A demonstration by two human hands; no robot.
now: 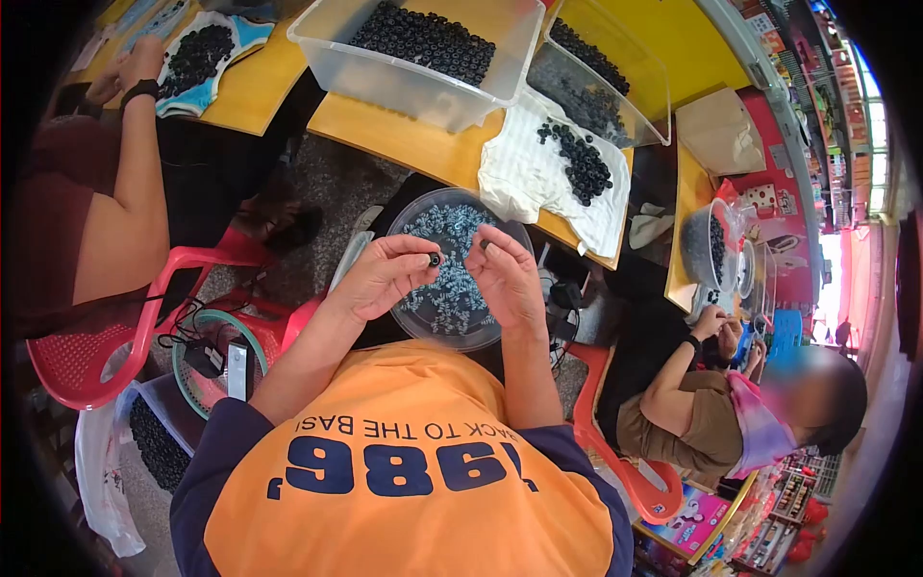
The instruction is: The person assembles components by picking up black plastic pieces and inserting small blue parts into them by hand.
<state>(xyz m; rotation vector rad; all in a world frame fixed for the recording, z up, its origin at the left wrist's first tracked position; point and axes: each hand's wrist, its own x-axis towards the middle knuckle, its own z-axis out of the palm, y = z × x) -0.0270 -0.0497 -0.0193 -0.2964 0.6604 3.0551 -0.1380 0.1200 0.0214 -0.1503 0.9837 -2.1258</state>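
Observation:
My left hand (pixel 389 274) pinches a small black ring-shaped part (pixel 435 259) between thumb and fingertips, its round hole turned toward my right hand. A short gap away, my right hand (pixel 508 279) has its thumb and fingers pressed together, with a small dark spot at the tips too tiny to name. Both hands are over a round clear tub (pixel 396 223) on my lap. Many small pale-blue translucent pieces (pixel 444 298) lie spread across its bottom.
Ahead, a yellow table (pixel 385 135) bears a large clear bin (pixel 413 91) of black parts, a second bin (pixel 649 72), and a white cloth (pixel 510 159) with more parts. Co-workers sit left and right; red chairs (pixel 72 361) and a green-rimmed basket (pixel 183 380) stand nearby.

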